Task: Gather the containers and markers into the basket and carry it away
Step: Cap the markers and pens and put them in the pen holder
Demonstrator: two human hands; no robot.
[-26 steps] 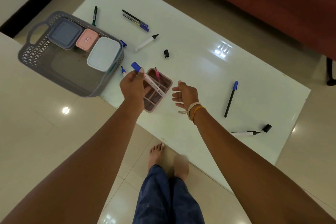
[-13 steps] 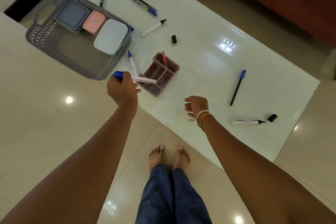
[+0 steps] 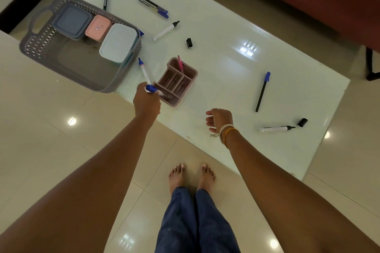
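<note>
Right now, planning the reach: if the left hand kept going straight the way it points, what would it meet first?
Probably the brown divided organiser just ahead of the left hand; depth is unclear.

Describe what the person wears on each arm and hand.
Both forearms are bare, with no sleeves in view. The right hand has two bands at its wrist: a pale cord tied in a knot and an orange bangle beside it. The left hand wears nothing visible.

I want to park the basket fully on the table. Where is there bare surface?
Widest bare patch: between the pink organizer, the black cap and the blue-capped pen, around the light glare. Crowded: far end near the basket, where loose pens and a white marker lie.
</note>
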